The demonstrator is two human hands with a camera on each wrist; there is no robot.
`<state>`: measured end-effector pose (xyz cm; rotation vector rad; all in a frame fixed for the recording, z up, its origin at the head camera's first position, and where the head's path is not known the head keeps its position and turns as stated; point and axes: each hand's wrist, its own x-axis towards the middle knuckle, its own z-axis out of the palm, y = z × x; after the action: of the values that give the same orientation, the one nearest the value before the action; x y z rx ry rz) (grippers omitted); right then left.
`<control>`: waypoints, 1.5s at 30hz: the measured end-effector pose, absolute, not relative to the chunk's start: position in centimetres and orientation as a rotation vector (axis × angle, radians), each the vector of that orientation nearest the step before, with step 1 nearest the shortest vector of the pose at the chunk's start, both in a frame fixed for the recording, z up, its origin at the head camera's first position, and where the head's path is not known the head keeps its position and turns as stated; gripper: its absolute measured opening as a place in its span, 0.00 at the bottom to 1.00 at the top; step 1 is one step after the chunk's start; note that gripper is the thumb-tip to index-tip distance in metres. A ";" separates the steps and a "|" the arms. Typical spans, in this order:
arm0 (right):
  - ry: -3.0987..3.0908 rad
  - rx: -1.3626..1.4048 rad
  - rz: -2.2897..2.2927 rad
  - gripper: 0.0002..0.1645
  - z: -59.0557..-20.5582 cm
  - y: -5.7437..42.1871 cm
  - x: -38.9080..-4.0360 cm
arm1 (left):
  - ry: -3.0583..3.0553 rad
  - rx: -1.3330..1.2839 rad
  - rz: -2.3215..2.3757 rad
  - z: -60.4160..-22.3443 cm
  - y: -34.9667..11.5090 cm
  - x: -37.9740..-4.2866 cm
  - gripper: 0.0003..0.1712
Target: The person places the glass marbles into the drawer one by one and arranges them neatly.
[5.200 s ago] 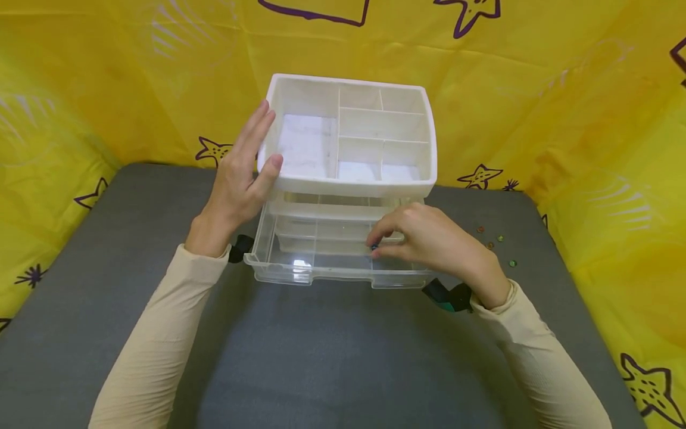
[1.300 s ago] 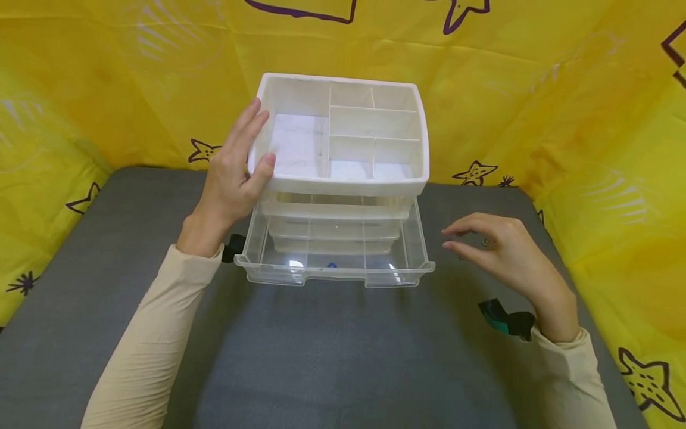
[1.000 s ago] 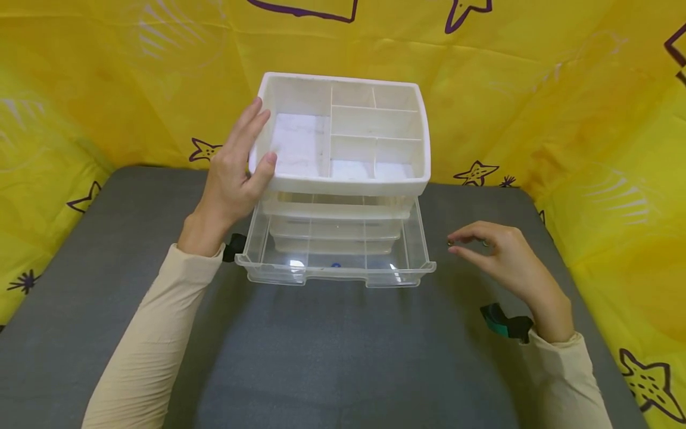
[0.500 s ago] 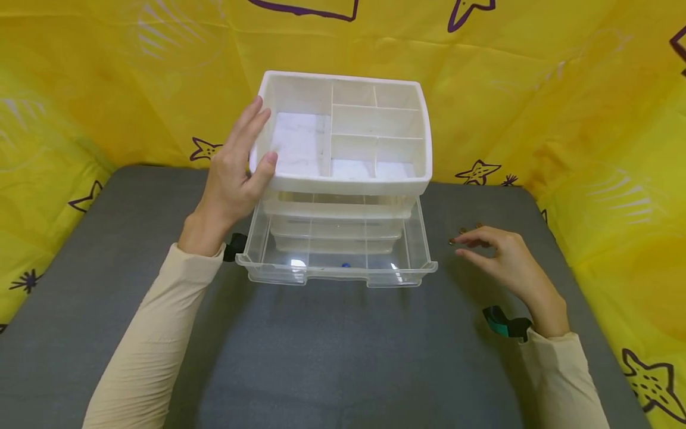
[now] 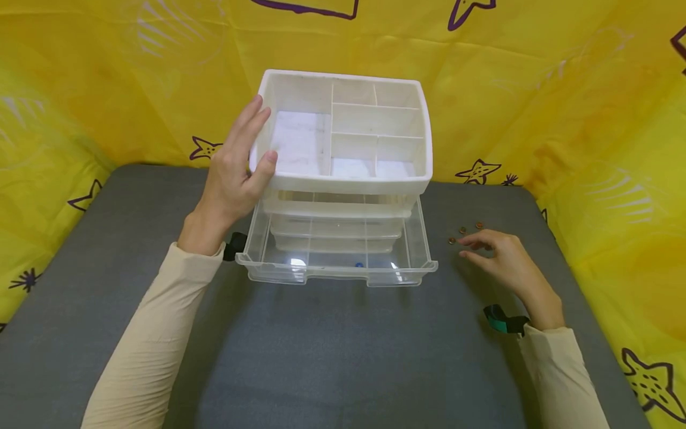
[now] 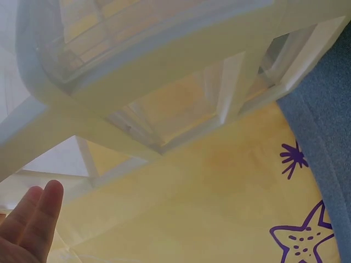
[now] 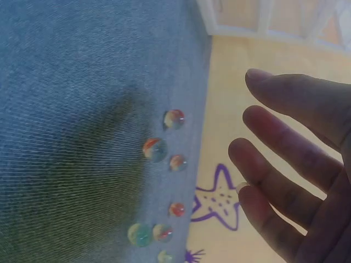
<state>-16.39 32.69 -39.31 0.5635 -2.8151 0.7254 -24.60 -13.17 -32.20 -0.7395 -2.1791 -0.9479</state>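
A white plastic organizer with a divided top stands on the grey table. Its clear drawer is pulled out at the front, and a blue marble lies inside behind the front wall. My left hand rests against the organizer's left side, thumb at the front corner of the rim and fingers straight. Over the table to the right, my right hand hovers with thumb and fingers apart, holding nothing. Just beyond its fingertips lies a marble. The right wrist view shows several marbles, among them a greenish one.
Two more marbles sit behind the right hand's fingers. Yellow cloth with purple starfish drawings walls the table at the back and sides. Upper compartments of the organizer hold no objects.
Earlier my right hand held a blue marble over the drawer; now that hand is empty at the right. The blue marble has rolled rightward inside the drawer. My left hand stays at the organizer.
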 end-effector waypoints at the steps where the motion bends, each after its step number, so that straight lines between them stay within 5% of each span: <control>1: -2.820 0.561 0.721 0.13 -39.4 32.8 -16.4 | -2.179 -0.741 -0.947 -32.2 -13.2 -24.6 0.36; 45: -3.124 0.478 0.649 0.12 -42.3 34.7 -18.9 | -2.189 -0.749 -0.941 -32.2 -13.2 -24.6 0.35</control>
<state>-18.88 34.75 -42.28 0.4785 -3.1239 0.6486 -24.61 -13.16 -32.19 -0.7486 -2.1887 -0.9411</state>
